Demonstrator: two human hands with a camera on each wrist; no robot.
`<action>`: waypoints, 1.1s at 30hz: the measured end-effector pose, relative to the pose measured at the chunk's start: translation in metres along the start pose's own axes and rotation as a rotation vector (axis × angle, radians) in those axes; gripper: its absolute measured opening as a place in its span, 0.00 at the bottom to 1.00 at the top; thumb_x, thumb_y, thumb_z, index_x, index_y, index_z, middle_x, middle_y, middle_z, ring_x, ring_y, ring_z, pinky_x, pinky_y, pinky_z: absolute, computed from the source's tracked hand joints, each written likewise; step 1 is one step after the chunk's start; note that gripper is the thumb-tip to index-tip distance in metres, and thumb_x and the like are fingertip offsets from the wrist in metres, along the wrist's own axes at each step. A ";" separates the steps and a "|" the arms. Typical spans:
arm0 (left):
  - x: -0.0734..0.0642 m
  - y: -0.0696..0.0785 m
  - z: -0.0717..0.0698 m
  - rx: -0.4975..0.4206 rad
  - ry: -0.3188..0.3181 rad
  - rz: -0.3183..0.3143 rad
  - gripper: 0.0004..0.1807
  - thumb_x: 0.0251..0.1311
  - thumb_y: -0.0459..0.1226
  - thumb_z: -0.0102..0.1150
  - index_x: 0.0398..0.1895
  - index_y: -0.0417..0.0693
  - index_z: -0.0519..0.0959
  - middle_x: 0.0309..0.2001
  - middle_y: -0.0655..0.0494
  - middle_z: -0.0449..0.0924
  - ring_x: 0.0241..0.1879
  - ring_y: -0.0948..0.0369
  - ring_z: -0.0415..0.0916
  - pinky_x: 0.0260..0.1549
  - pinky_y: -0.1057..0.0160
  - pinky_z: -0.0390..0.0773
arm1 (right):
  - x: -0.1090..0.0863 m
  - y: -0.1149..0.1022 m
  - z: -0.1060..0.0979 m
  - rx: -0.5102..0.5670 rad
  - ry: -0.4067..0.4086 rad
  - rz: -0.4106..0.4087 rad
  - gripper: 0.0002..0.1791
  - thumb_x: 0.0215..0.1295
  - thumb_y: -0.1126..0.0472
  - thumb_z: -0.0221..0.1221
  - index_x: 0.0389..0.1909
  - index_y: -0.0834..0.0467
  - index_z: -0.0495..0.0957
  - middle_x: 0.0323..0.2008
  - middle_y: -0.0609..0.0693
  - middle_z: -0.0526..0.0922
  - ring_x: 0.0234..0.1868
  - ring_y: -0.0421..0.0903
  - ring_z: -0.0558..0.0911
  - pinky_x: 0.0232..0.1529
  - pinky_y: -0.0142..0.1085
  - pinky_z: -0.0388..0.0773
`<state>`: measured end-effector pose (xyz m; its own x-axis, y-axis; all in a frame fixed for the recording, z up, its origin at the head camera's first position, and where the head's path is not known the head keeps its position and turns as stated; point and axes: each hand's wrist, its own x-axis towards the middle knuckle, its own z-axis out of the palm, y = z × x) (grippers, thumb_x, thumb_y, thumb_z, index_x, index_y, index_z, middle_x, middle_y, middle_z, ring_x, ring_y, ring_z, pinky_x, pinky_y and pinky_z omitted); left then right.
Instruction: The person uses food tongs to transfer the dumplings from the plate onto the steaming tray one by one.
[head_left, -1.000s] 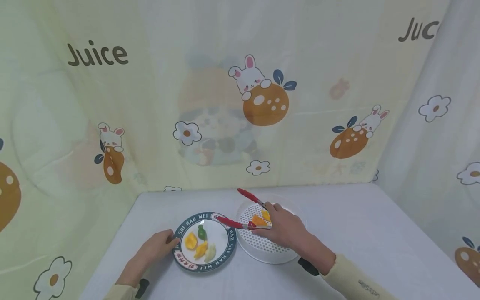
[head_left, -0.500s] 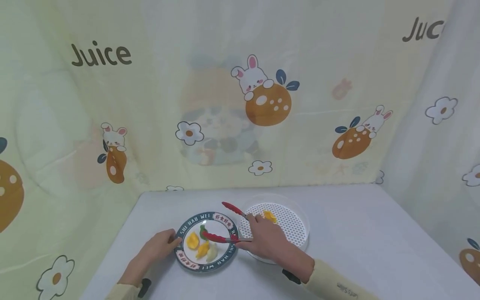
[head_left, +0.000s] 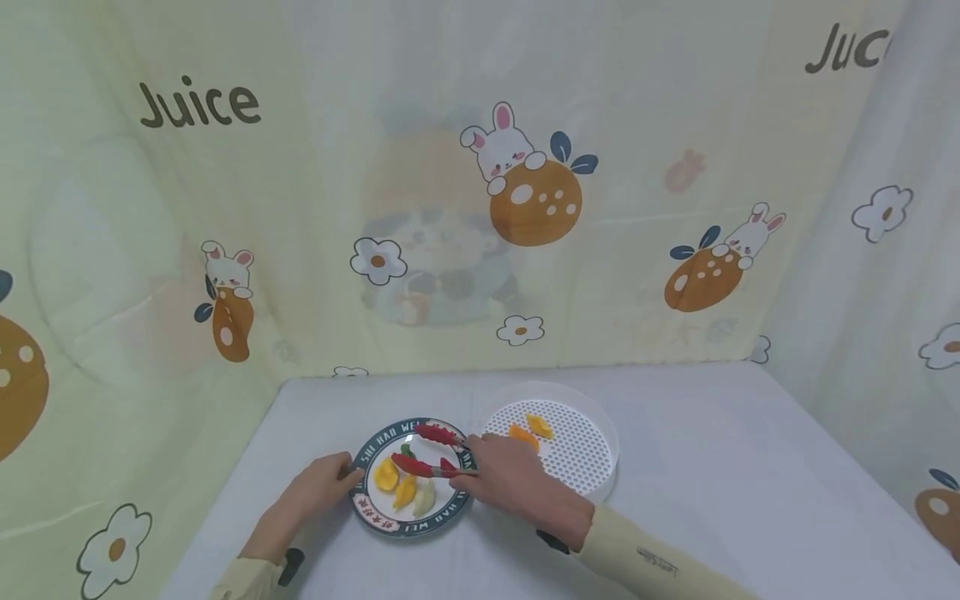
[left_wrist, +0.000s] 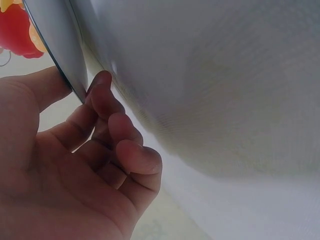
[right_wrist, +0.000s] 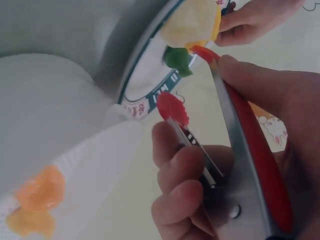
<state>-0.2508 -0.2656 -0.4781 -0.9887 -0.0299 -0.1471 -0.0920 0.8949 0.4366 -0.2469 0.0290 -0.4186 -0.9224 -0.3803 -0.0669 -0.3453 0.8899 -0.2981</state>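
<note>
My left hand (head_left: 322, 492) pinches the left rim of a round white plate (left_wrist: 67, 45) with a dark green patterned border, thumb on one face and fingers behind. Several small dumpling-shaped pieces lie on the plate: two yellow ones, a whitish one (head_left: 424, 498) and a green one (right_wrist: 178, 61). The right hand (head_left: 504, 471) grips metal tongs (right_wrist: 232, 130) with red tips, held over the plate's right side. The tips stand apart near the green piece, with nothing seen between them.
A round white steamer basket (head_left: 611, 454) with a perforated floor stands right of the plate, partly behind my right forearm. In it lie an orange piece (right_wrist: 42, 189) and a yellow piece (head_left: 539, 426). A printed curtain (head_left: 630, 108) rises behind the white table (head_left: 690, 467).
The right hand and tongs have moved left from over the steamer basket to over the plate, and the tips have come closer together. My left hand stays at the plate's rim.
</note>
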 end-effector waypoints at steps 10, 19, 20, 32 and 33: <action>0.001 0.000 0.001 0.000 0.005 0.011 0.11 0.69 0.43 0.58 0.33 0.46 0.75 0.26 0.55 0.73 0.28 0.60 0.69 0.27 0.62 0.71 | 0.010 -0.008 -0.005 -0.035 -0.010 0.010 0.25 0.57 0.40 0.70 0.44 0.54 0.80 0.22 0.45 0.74 0.23 0.42 0.73 0.22 0.31 0.65; 0.002 -0.003 0.003 0.003 0.005 -0.002 0.11 0.69 0.44 0.59 0.34 0.46 0.75 0.27 0.55 0.73 0.28 0.60 0.69 0.28 0.62 0.71 | 0.010 0.000 0.001 -0.004 -0.007 -0.036 0.20 0.61 0.43 0.68 0.43 0.54 0.81 0.22 0.44 0.74 0.23 0.41 0.72 0.23 0.31 0.64; 0.003 -0.003 0.003 0.005 0.002 -0.006 0.11 0.69 0.44 0.59 0.34 0.46 0.75 0.27 0.55 0.74 0.29 0.60 0.70 0.28 0.62 0.71 | 0.009 0.001 0.002 0.002 -0.005 -0.041 0.19 0.61 0.44 0.68 0.43 0.54 0.81 0.22 0.44 0.74 0.23 0.41 0.72 0.23 0.31 0.64; 0.002 -0.003 0.002 -0.002 -0.002 -0.008 0.11 0.69 0.43 0.59 0.34 0.46 0.75 0.27 0.55 0.73 0.29 0.60 0.69 0.28 0.62 0.70 | 0.010 0.004 0.003 -0.033 -0.001 -0.052 0.18 0.62 0.43 0.67 0.42 0.52 0.80 0.22 0.43 0.74 0.21 0.40 0.71 0.21 0.31 0.64; 0.002 -0.002 0.002 0.000 -0.003 -0.008 0.11 0.69 0.43 0.59 0.34 0.46 0.75 0.27 0.55 0.73 0.29 0.60 0.69 0.28 0.62 0.70 | 0.010 0.004 0.003 -0.034 -0.002 -0.051 0.18 0.62 0.43 0.67 0.42 0.52 0.80 0.22 0.43 0.74 0.21 0.40 0.71 0.21 0.31 0.63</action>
<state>-0.2519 -0.2670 -0.4811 -0.9875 -0.0352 -0.1535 -0.0996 0.8946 0.4357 -0.2567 0.0278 -0.4231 -0.9034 -0.4254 -0.0542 -0.3972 0.8776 -0.2686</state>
